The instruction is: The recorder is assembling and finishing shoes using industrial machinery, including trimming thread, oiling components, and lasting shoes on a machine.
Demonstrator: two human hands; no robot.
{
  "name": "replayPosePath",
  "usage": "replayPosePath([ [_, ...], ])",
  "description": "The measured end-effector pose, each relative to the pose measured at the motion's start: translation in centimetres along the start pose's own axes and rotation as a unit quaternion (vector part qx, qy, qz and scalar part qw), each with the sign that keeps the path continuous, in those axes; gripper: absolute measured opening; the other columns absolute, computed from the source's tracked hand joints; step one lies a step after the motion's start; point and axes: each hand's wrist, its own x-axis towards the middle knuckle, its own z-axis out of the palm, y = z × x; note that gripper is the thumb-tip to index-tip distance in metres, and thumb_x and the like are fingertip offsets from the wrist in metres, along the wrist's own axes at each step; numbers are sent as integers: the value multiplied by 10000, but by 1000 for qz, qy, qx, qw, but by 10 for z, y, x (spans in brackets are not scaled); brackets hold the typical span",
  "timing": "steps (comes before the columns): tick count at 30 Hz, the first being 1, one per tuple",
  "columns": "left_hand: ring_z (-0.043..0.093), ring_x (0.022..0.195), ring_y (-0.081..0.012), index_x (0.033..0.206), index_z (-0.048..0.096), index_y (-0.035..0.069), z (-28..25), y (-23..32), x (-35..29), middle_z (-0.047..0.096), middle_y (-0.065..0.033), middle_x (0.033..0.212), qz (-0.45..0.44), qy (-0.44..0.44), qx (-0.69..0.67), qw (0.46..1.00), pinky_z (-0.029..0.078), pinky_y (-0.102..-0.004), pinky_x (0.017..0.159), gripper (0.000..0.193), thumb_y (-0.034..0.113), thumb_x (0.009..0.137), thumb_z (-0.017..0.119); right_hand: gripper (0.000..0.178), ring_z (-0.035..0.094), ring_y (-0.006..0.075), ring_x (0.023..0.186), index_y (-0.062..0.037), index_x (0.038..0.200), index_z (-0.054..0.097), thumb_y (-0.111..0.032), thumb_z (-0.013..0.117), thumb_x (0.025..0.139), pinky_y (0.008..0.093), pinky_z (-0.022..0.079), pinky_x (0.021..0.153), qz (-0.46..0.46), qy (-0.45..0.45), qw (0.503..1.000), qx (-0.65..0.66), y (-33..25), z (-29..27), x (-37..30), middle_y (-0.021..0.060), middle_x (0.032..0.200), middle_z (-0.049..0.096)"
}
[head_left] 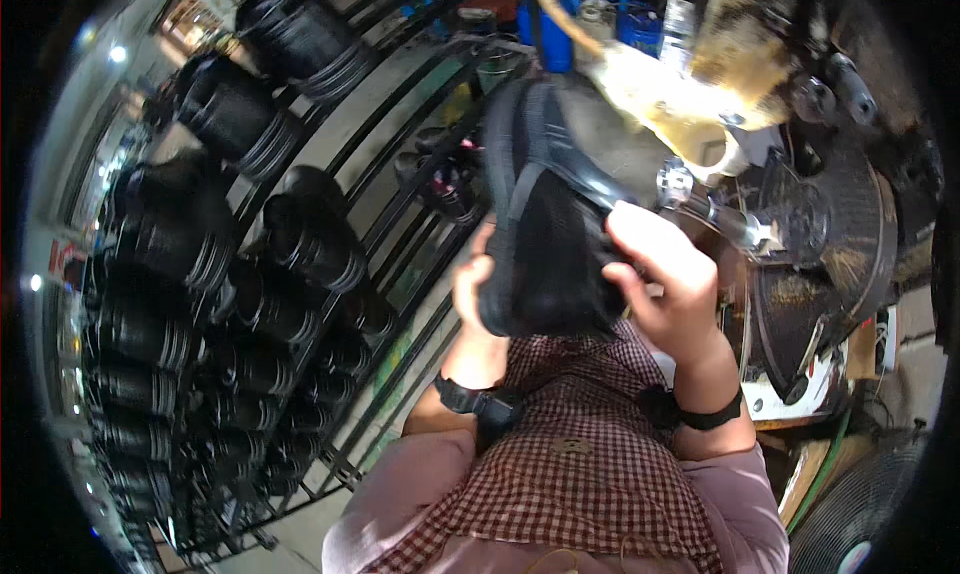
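Note:
A black boot [550, 244] is held up in front of my chest, between both hands. My left hand [473, 289] grips its left side near the lower end, with most of the fingers hidden behind it. On the other side my right hand [665, 269] pinches the upper right edge between thumb and fingers. Just right of the boot stands a machine with a shiny metal shaft [730, 222] and a brightly lit yellowish housing [680, 94]. I cannot tell whether the boot touches the machine.
On the left, a black metal rack [395, 214] slopes away with rows of black boots [315, 244]. Dark worn guards [835, 244] surround the machine at right. A round fan grille [870, 519] stands at lower right, and blue containers [545, 34] are behind.

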Motion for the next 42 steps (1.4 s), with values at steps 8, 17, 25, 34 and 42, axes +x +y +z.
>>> replayPosePath([
  [8, 514, 1209, -330, 1364, 358, -89, -52, -17, -42, 435, -261, 1366, -102, 163, -58, 980, 386, -427, 1068, 662, 283, 823, 440, 200, 589, 203, 536, -71, 921, 688, -89, 733, 727, 287, 442, 503, 49, -107, 993, 31, -5, 26, -25, 69, 714, 634],
  [17, 599, 1023, -361, 1149, 538, -38, -321, 41, -78, 624, -168, 1070, 14, 420, -436, 796, 562, -439, 843, 592, 481, 867, 510, 302, 642, 257, 756, -44, 1092, 646, -90, 695, 797, 334, 507, 687, 97, -198, 974, 43, -9, 42, -33, 123, 865, 646],
  [25, 609, 802, -210, 1108, 573, 20, -396, -87, -32, 630, -111, 1029, 3, 567, 141, 812, 517, -294, 595, 310, 181, 844, 554, 311, 635, 214, 712, -19, 1021, 682, -71, 707, 716, 300, 499, 700, 187, -156, 964, 102, 25, 62, -46, 138, 823, 662],
  [34, 633, 876, -357, 871, 625, 53, -216, 30, 115, 646, -172, 954, -1, 249, 842, 479, 514, -454, 767, 318, 369, 832, 621, 264, 523, 57, 549, -56, 1014, 700, -102, 721, 755, 199, 427, 548, 308, -236, 921, 36, 10, 55, -15, 31, 637, 608],
  [42, 557, 456, -254, 604, 545, 137, -32, 11, 37, 529, -42, 554, 285, -79, 824, 484, 418, -377, 406, 319, 350, 823, 637, 267, 596, 132, 539, 7, 894, 638, -246, 564, 937, 253, 455, 496, 521, -178, 752, 363, 43, 78, -62, 71, 741, 653],
])
